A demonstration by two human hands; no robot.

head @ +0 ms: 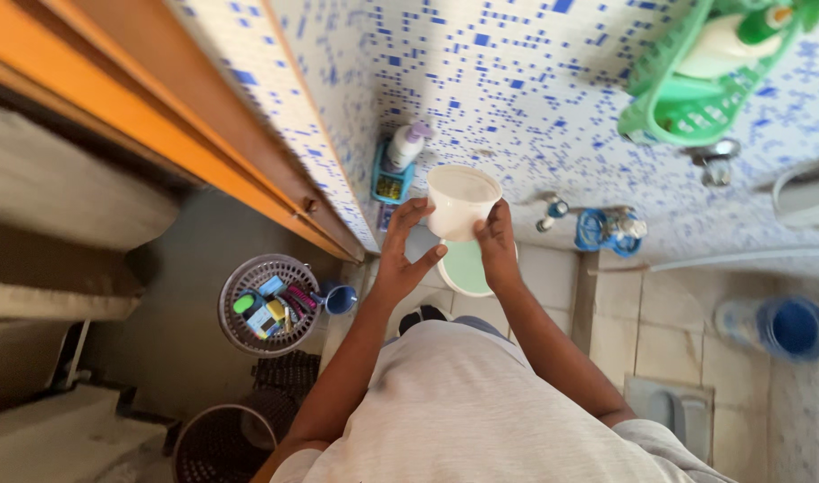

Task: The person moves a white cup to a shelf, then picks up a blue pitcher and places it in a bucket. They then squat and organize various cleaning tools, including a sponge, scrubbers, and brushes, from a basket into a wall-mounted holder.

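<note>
Blue-and-white mosaic wall tiles (517, 80) back a round white plastic cup (461, 200), open-topped and plain, held over a pale green lid (464, 268); left hand (402, 253) and right hand (496, 241) both clasp its sides.

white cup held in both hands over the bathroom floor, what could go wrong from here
The white cup is pinched near its base by the left hand and right hand, with nothing under it but the pale green bucket and tiled floor. If the grip slips, it may drop and spill. Whether it holds liquid cannot be told. A tilt could also splash the person's grey shirt.
</note>
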